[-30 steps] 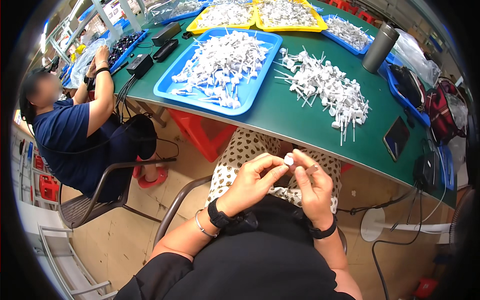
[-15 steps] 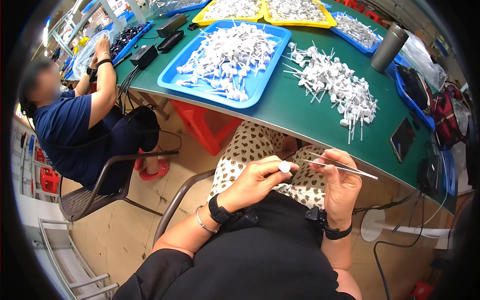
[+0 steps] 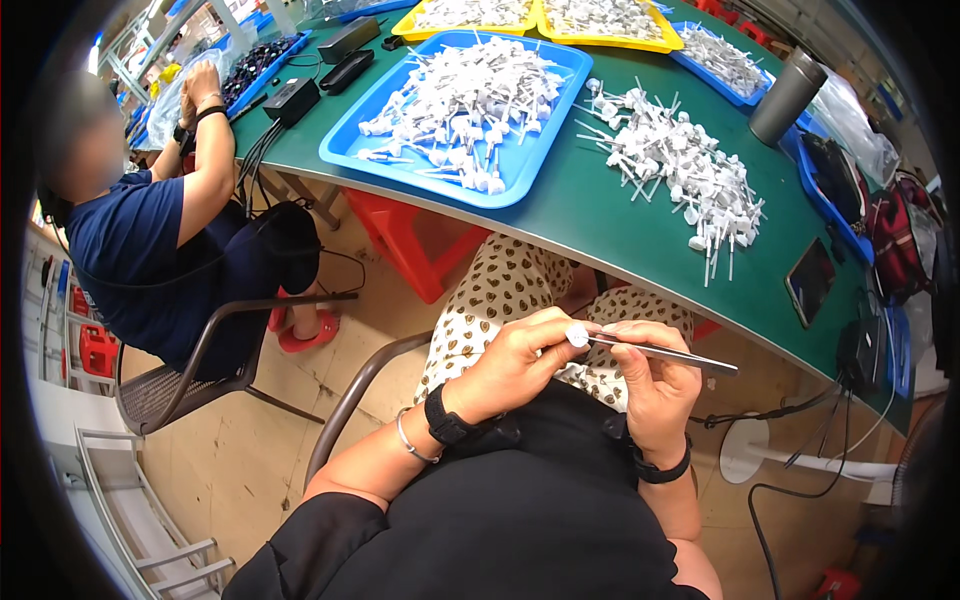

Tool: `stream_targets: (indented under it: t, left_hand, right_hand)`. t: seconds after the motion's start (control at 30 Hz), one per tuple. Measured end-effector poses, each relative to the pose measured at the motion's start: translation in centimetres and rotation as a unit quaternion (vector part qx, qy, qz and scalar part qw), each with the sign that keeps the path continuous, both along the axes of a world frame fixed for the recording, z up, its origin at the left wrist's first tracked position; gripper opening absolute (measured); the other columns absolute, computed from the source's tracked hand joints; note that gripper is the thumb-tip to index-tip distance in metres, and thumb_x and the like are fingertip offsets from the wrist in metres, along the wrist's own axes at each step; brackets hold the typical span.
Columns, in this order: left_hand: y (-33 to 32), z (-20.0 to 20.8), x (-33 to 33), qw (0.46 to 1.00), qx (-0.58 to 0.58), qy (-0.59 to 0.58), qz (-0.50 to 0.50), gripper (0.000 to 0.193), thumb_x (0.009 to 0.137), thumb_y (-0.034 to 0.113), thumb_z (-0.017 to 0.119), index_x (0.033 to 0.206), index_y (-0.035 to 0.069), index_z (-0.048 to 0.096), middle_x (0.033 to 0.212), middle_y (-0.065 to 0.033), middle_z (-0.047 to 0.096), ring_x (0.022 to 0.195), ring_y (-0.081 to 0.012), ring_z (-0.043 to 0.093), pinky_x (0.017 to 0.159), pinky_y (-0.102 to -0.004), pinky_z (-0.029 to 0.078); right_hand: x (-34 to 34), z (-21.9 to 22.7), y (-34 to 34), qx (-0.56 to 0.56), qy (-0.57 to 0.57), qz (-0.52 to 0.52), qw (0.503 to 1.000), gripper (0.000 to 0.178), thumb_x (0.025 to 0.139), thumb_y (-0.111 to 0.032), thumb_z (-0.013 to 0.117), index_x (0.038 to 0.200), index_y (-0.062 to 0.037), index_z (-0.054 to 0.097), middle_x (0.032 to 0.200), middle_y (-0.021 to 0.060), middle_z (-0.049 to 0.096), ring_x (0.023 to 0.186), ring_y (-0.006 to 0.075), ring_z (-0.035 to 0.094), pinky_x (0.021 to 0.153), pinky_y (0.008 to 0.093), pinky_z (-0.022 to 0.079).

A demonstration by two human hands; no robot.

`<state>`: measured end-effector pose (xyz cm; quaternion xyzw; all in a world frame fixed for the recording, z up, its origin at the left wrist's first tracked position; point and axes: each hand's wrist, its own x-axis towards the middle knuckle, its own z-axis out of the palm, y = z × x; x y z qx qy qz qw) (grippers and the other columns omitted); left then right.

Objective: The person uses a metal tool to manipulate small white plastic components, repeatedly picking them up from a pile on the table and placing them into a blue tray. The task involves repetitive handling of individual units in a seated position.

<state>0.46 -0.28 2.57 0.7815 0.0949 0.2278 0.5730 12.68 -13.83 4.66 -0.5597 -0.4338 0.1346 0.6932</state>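
Between the thumb and fingers of my left hand is a small white plastic part, its round end facing up. My right hand pinches a pair of metal tweezers, whose tips reach the round end of that part. Both hands are above my lap, just off the table's front edge. On the table ahead lies a loose heap of similar white parts with thin stems. A blue tray to its left holds a larger pile of them.
Yellow trays of white parts stand at the back. On the right are a grey bottle, a phone and a dark red bag. Black boxes with cables sit left. A person in dark blue is seated at my left.
My right hand has moved left, bringing the tweezers to the white part. The tweezers' arms, spread before, are now squeezed together. My left hand keeps its hold.
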Motion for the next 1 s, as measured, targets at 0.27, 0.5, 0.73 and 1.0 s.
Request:
stream_targets:
  t: [0.27,0.5,0.73,1.0]
  left_hand:
    - [-0.07,-0.77,0.13,0.999,0.024,-0.040,-0.007,0.022,0.096,0.002,0.061,0.117,0.002,0.068,0.092,-0.0083,0.063,0.079,-0.0184,0.063,0.067,-0.0298,0.051]
    - [-0.04,-0.44,0.09,0.999,0.008,-0.043,-0.019,0.018,0.100,0.005,0.057,0.113,0.000,0.068,0.091,-0.0074,0.063,0.076,-0.0155,0.061,0.065,-0.0291,0.050]
    - [-0.09,-0.81,0.03,0.999,-0.022,-0.031,-0.022,0.020,0.102,0.009,0.054,0.113,0.001,0.069,0.087,-0.0059,0.059,0.071,-0.0130,0.057,0.063,-0.0280,0.049]
    - [-0.07,-0.72,-0.02,0.999,-0.025,-0.038,-0.022,0.020,0.102,0.008,0.054,0.113,0.001,0.069,0.087,-0.0058,0.059,0.071,-0.0132,0.057,0.064,-0.0279,0.048]
  right_hand:
    - [-0.21,-0.40,0.17,-0.023,-0.003,-0.005,1.000,0.012,0.093,-0.003,0.069,0.102,0.0039,0.066,0.098,0.0139,0.071,0.087,0.0178,0.068,0.076,0.0288,0.055]
    - [-0.28,0.20,0.34,-0.011,0.036,0.023,0.999,0.012,0.097,-0.002,0.062,0.104,0.0073,0.063,0.098,0.0141,0.070,0.088,0.0191,0.072,0.078,0.0282,0.059]
    - [-0.36,0.27,0.39,-0.018,0.071,0.034,0.997,0.013,0.100,-0.004,0.058,0.105,0.0082,0.060,0.099,0.0154,0.069,0.089,0.0194,0.072,0.080,0.0312,0.061]
    - [-0.51,0.31,0.47,-0.012,0.103,0.035,0.994,0.013,0.100,-0.004,0.057,0.106,0.0076,0.058,0.098,0.0160,0.070,0.089,0.0198,0.072,0.080,0.0320,0.062]
